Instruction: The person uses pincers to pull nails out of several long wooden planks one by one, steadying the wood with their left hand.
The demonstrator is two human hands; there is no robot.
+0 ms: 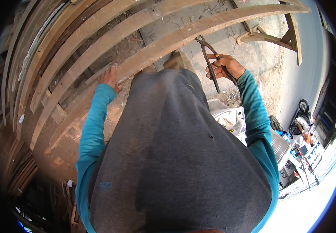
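My left hand [109, 78] lies on the near wooden plank [172, 43], its fingers stretched out along the wood. In my right hand [229, 66] is a pair of pincers [204, 53] with dark handles, which stand spread apart. The head of the pincers is at the plank's near edge, right of the middle; whether the jaws grip a nail there is too small to tell. Part of one handle is hidden behind my right fingers.
Several more long planks [109, 46] lie beyond and to the left. A wooden bracket-like frame [271, 38] stands at the far right. Beside my right forearm is a white container [236, 116] with debris. Motorcycles [303, 116] are parked at the right.
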